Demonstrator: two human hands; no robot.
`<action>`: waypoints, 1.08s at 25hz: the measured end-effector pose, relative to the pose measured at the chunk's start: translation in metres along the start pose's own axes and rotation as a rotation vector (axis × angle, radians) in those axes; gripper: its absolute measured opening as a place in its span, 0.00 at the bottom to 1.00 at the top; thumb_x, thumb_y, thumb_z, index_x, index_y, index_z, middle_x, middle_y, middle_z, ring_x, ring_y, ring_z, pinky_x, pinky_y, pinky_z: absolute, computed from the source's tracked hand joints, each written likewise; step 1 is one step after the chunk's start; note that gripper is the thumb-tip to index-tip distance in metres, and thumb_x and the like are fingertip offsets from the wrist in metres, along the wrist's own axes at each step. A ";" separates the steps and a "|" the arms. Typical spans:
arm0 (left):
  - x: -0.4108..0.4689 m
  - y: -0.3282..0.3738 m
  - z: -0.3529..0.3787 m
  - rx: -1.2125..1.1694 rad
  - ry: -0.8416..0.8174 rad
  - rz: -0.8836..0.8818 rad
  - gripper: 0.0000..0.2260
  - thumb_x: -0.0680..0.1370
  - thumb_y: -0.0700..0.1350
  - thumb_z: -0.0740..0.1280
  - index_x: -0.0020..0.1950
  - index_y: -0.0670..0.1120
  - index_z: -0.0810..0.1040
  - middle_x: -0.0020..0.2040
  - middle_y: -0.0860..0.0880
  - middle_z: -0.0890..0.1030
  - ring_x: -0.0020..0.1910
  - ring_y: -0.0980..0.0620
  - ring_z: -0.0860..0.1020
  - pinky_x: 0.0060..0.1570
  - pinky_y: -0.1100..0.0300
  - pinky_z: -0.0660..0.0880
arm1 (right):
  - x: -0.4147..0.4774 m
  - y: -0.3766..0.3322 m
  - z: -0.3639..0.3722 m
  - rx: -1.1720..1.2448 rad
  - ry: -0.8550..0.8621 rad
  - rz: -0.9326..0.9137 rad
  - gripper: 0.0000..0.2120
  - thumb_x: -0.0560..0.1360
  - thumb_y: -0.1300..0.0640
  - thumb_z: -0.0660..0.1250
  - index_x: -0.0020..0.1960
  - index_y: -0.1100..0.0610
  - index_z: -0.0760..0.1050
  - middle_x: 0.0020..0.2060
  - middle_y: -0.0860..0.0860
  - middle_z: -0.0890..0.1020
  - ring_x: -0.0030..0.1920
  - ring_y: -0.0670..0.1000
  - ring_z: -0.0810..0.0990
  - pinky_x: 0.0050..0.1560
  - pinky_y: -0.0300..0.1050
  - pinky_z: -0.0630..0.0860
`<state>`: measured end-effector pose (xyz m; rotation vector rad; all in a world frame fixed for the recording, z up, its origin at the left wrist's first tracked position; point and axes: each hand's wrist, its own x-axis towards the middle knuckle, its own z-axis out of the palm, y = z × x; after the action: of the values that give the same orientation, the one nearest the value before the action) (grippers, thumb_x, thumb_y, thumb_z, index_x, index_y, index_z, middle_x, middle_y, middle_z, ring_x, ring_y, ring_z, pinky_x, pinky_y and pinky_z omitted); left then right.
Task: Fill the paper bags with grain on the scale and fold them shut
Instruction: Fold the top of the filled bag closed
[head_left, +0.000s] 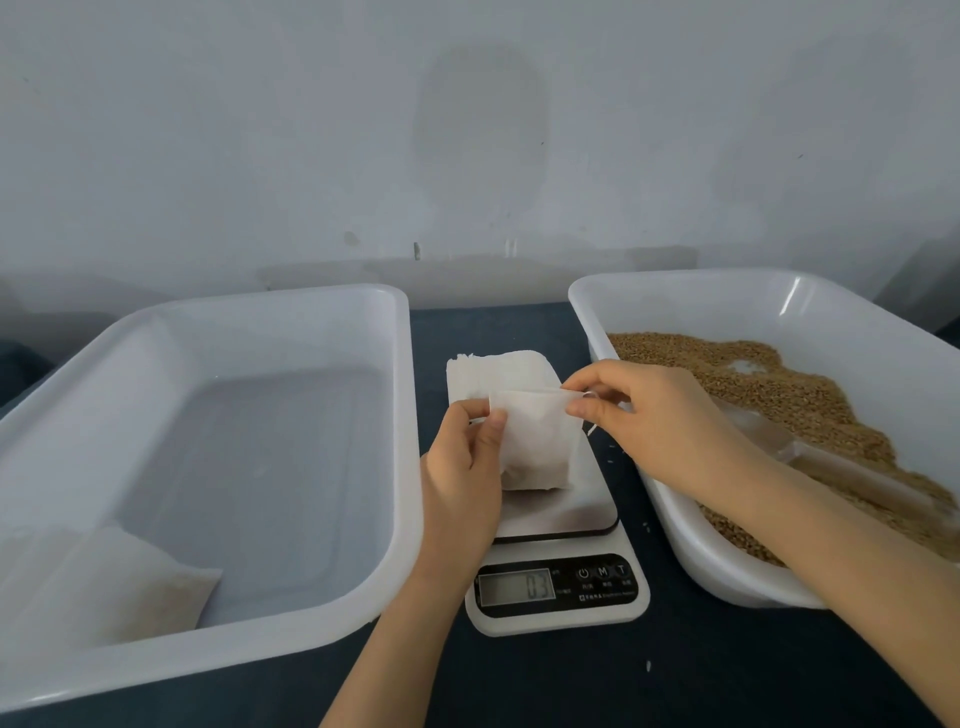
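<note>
A small white paper bag (537, 441) is held upright on the steel platform of the scale (563, 512), at the centre of the dark table (727, 665). Its top left corner is pinched by the left hand (462, 467), its top right edge by the thumb and forefinger of the right hand (660, 415) — the mouth is drawn taut between them. A stack of empty bags (493, 371) lies just beyond the scale. In the right tub (675, 296) grain (810, 389) is heaped, with a clear scoop (831, 462) resting on it. In the left tub (249, 312) — near its left corner — one filled bag (130, 587) is seen lying flat
</note>
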<state>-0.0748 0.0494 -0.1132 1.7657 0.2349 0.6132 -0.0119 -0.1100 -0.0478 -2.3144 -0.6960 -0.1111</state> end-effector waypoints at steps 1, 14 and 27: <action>0.000 0.000 0.000 -0.009 0.003 0.006 0.04 0.80 0.52 0.60 0.49 0.57 0.74 0.44 0.56 0.82 0.45 0.58 0.80 0.45 0.58 0.78 | 0.000 0.000 0.000 0.006 0.000 0.002 0.08 0.75 0.50 0.67 0.53 0.47 0.80 0.39 0.42 0.82 0.45 0.39 0.79 0.45 0.26 0.69; -0.001 0.005 -0.001 -0.061 0.009 -0.014 0.04 0.80 0.50 0.60 0.47 0.56 0.73 0.41 0.54 0.80 0.39 0.57 0.78 0.35 0.67 0.72 | -0.001 0.001 0.001 0.019 0.030 -0.038 0.06 0.75 0.52 0.67 0.51 0.48 0.80 0.39 0.45 0.84 0.45 0.36 0.77 0.44 0.19 0.66; -0.002 0.003 -0.001 -0.027 -0.009 0.009 0.04 0.79 0.51 0.62 0.45 0.56 0.74 0.40 0.59 0.81 0.42 0.60 0.79 0.42 0.62 0.75 | 0.000 -0.012 0.003 -0.026 -0.018 -0.135 0.07 0.77 0.56 0.64 0.43 0.45 0.73 0.51 0.44 0.80 0.52 0.43 0.72 0.55 0.40 0.66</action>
<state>-0.0772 0.0490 -0.1103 1.7441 0.2115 0.6123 -0.0184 -0.1007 -0.0421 -2.2946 -0.8643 -0.1619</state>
